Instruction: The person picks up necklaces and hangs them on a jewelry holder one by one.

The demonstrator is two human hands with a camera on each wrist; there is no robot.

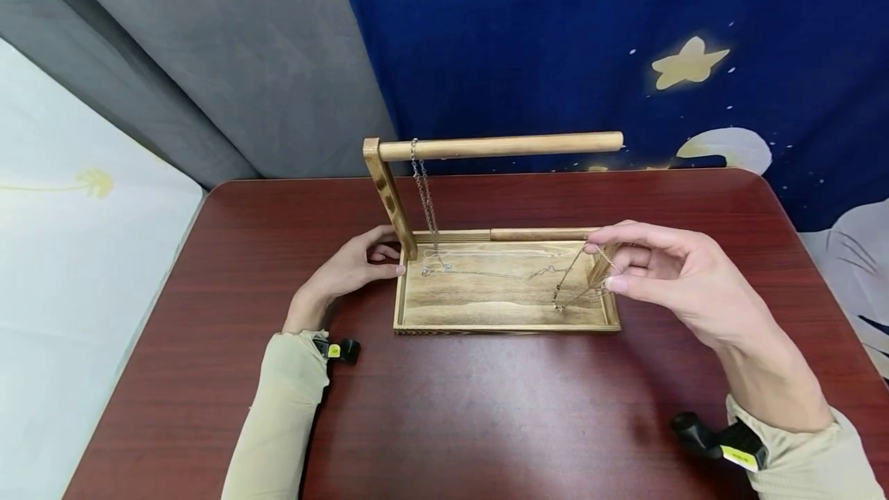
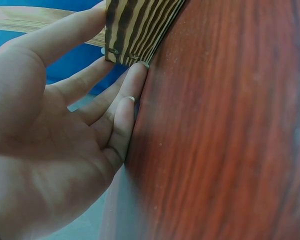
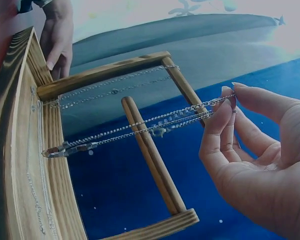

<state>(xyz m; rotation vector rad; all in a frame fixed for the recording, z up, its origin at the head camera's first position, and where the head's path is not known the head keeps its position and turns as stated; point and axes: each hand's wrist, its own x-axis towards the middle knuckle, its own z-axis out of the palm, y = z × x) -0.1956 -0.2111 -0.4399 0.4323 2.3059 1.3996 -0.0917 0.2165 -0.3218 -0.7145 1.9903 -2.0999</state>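
Right hand [image 1: 677,284] is pinching a chain necklace [image 3: 140,122], loop dangling just L of it over the wooden tray [image 1: 507,328]. L hand [image 1: 354,265] grips the tray's closest end, w/ 2nd necklace [image 1: 427,195] hanging off top bar [image 1: 514,145] up & R of that hand.

I have room past the pale round wooden bar's [image 1: 514,145] free right end; a brown wooden post [image 1: 391,199] blocks its left.
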